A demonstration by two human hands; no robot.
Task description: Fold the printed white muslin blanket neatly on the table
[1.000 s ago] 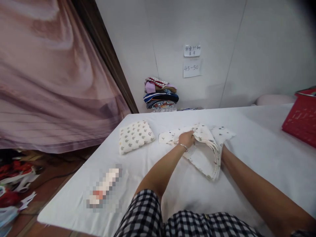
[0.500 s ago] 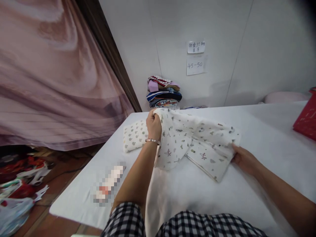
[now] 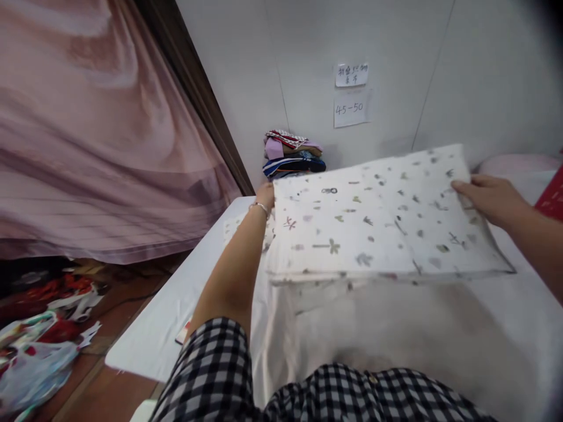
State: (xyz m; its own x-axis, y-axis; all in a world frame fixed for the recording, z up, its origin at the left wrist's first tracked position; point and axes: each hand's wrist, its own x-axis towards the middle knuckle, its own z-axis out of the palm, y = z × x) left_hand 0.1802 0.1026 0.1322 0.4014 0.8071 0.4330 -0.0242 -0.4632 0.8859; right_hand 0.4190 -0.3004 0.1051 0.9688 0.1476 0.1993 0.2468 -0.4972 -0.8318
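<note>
Head view: left hand (image 3: 265,195) and right hand (image 3: 490,197) each grip an end of the cloth (image 3: 378,217) — spread flat above the table (image 3: 185,305). Unfolding step; next needs even tension.

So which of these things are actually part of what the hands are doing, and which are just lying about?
In hand:
- printed cloth, held up spread out
- left hand and right hand, each gripping one end of it

Lying about:
- small folded cloth on the white table
- stack of folded fabrics by the wall
- paper notes
- red basket
- pink curtain
</note>
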